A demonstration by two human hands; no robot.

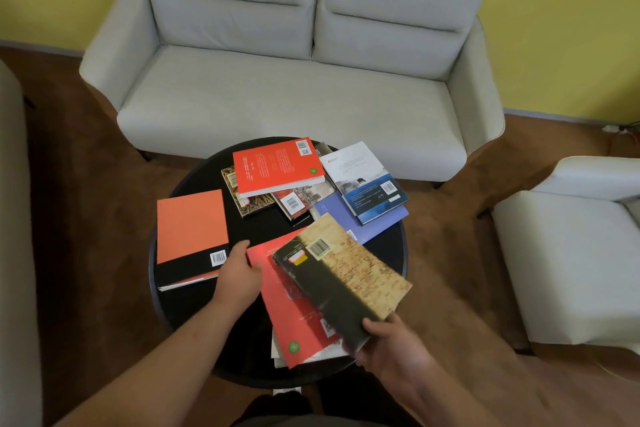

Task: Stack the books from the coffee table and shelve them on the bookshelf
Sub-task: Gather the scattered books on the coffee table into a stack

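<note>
Black and round, the tabletop (201,180) is set at the centre of the frame and is strewn with books in loose overlaps, several with barcodes uppermost. A black-and-tan book (346,274) is held above the lower right of the tabletop by the right hand (391,347), pinched at its near corner: the thumb is laid across the cover and the remaining fingers are hidden beneath. It hangs tilted over a red book (291,308), which lies on something pale and paged close to the near rim. The left hand (237,276) is placed at the upper left edge of that red book, between it and an orange book (190,225) with a black band at the left. Whether its fingers are gripping the edge or only touching it cannot be told, as they are largely hidden by the back of the hand.

Higher in the frame a red-orange book (277,163) is propped across two patterned books (252,204), and a blue-and-white book (370,184) is laid on a violet book (332,215). No bookshelf is seen; a grey sofa (277,97) fills the top.

The stacking is judged barely begun. The chief risk is seen in the corner hold: most of the held book overhangs the hand, so it could droop or slip if swung quickly. The red book could be nudged off the near rim if the held book is set down hard or off-centre. The propped pile could slide if a lower book is drawn out first.
</note>
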